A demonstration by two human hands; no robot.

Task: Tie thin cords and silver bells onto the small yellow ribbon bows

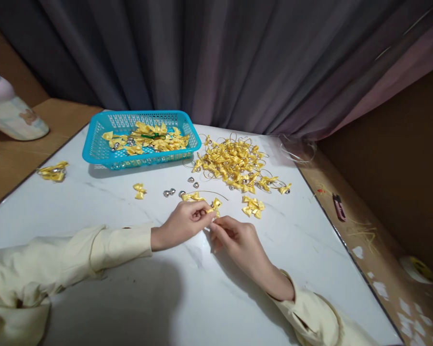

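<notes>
My left hand (188, 219) pinches a yellow bow (215, 205) above the white tabletop. Right beside it, my right hand (237, 240) has thumb and forefinger pressed together at the bow's lower edge; what lies between those fingers is too small to make out. A gold cord (216, 193) curves just behind the bow. More yellow bows (253, 207) lie to the right of my hands, and a single bow (140, 191) rests to the left. Small silver bells (169, 192) sit behind my left hand.
A blue basket (140, 160) holding bows and bells stands at the back left. Beside it is a large pile of corded bows (234, 161). A bow bundle (54, 171) lies far left, near a bottle (14, 113). A pink cutter (339, 207) lies past the right edge.
</notes>
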